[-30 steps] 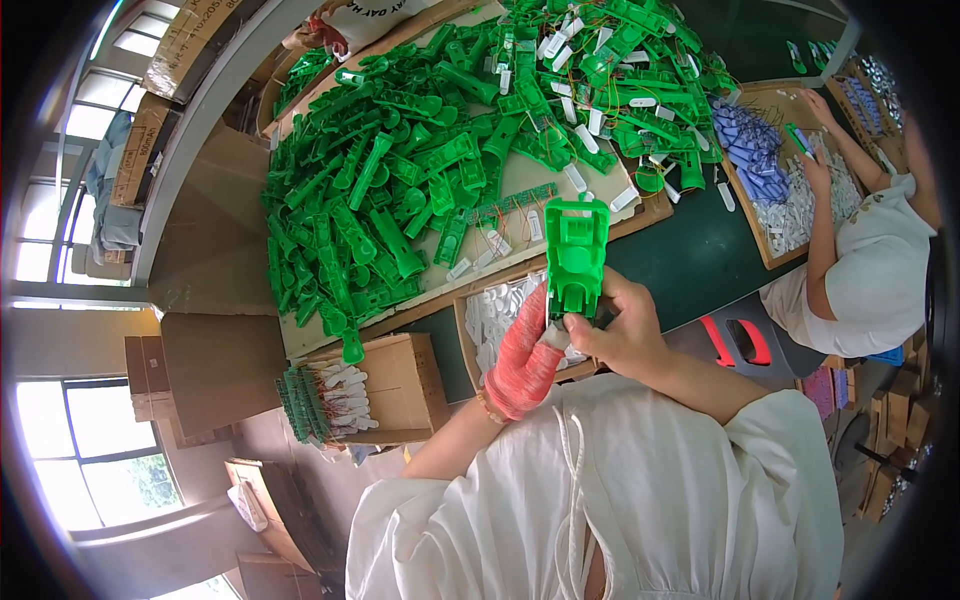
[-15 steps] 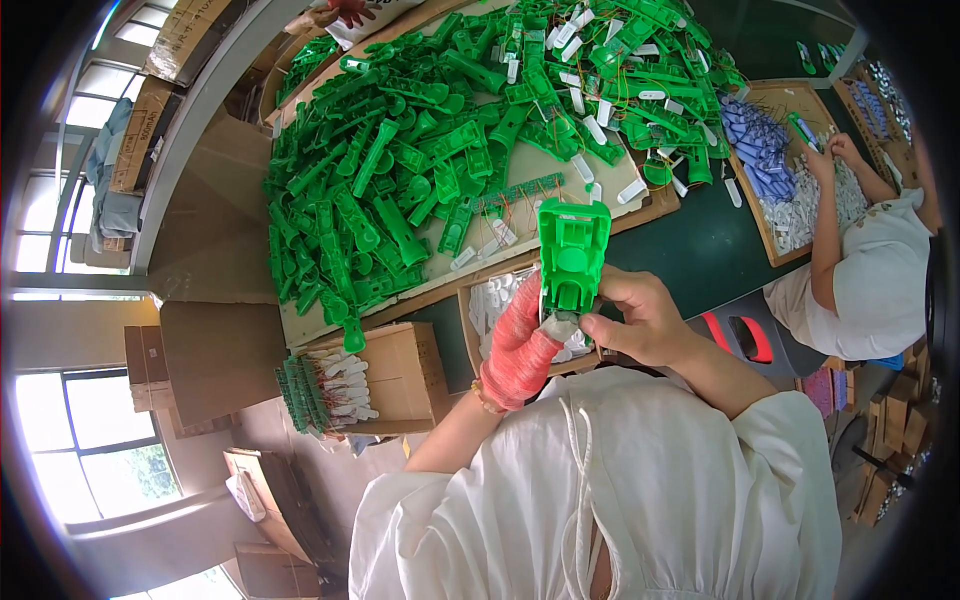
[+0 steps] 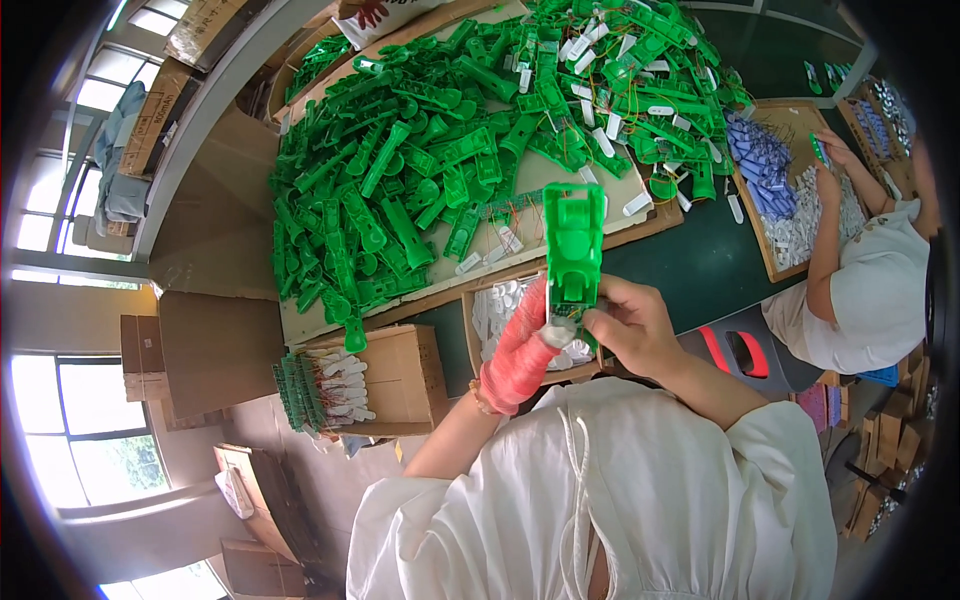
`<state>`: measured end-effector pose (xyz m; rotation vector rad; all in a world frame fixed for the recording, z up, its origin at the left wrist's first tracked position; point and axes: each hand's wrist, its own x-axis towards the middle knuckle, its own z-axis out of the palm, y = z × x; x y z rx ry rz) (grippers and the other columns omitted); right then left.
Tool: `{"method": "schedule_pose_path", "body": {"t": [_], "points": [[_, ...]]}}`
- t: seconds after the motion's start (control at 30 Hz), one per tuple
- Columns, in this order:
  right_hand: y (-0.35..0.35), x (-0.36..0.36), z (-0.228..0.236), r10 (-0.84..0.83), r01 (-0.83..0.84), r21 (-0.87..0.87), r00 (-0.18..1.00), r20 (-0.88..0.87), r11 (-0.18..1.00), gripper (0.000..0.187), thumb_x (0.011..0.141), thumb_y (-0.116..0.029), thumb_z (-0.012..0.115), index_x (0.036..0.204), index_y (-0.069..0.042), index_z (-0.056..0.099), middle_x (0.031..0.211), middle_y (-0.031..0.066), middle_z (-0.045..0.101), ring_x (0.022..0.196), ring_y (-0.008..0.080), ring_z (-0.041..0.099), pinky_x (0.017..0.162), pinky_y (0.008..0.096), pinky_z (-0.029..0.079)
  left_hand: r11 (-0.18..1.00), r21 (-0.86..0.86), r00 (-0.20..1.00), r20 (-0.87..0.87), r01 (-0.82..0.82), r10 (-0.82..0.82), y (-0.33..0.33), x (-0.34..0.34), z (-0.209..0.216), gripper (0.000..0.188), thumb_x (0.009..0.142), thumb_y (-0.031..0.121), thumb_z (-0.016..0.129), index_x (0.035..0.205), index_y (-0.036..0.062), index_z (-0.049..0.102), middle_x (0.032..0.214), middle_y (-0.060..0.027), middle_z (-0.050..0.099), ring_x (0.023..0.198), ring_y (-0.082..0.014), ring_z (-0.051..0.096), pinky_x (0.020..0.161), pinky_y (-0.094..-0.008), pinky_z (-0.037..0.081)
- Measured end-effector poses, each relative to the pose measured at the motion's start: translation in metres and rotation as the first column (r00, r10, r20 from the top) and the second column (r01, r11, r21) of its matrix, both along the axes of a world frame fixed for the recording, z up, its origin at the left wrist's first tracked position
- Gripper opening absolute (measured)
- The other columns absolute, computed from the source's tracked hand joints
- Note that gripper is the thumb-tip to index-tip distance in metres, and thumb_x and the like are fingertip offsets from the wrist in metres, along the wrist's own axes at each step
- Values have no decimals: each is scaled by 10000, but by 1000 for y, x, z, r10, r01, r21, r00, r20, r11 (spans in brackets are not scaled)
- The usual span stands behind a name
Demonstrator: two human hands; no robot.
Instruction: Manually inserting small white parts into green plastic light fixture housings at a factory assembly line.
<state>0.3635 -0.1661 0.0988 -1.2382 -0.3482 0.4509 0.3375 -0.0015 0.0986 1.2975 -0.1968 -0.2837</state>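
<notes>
A long green plastic housing [image 3: 574, 245], hollow and moulded inside, stands up between my hands in front of my chest. My left hand [image 3: 520, 345], in a reddish glove with wrapped fingertips, is closed around its lower left side. Bare fingers of my right hand [image 3: 638, 325] pinch its lower right edge, by a small circuit part with thin wires at the bottom. The exact grip of the fingertips is partly hidden behind the housing. Just behind the hands is a tray of small white plastic parts [image 3: 497, 305].
A big heap of green housings [image 3: 400, 170] covers the worktable, some wired to white pieces [image 3: 602, 142]. On the left, a cardboard box [image 3: 395, 375] stands beside stacked green circuit boards [image 3: 300, 390]. At right a co-worker [image 3: 850, 270] handles parts over a tray of blue-violet pieces [image 3: 762, 165].
The housing has turned slightly more upright and sits a little lower, showing the small circuit part at its base. The view has shifted slightly; the co-worker's hands have moved.
</notes>
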Motion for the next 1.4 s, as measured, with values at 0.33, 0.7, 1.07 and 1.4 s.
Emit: {"method": "schedule_pose_path", "body": {"t": [0.33,0.7,1.07,1.4], "points": [[-4,9,-1,171,-153,114,970,-173,982,193,871,-148,551,964,20,572,734,11,543,625,67,507,522,222,453,994,92,932,-353,-54,83,-6,-7,1,606,807,548,521,1192,89,430,988,-76,574,790,-190,593,667,-325,510],[-33,65,-56,-78,9,-239,957,-280,971,224,872,-264,549,934,-51,581,799,-8,577,726,79,562,601,236,492,896,305,947,98,-321,306,39,-8,-85,518,850,359,581,1261,71,451,1032,0,547,896,-75,497,756,-210,405],[-11,160,-81,-243,237,-436,969,43,868,328,877,-192,513,1159,-24,500,1120,81,572,949,134,556,767,270,449,256,946,833,24,-197,553,167,81,-151,653,689,196,652,1284,104,399,1226,-136,481,1113,-304,466,919,-379,396],[102,132,-118,87,181,-646,929,360,741,224,793,-140,603,993,-40,594,955,128,604,876,269,571,723,346,470,72,938,873,286,-340,394,170,46,-108,575,551,263,728,1084,130,559,980,-75,584,920,-264,552,782,-378,455]]}}
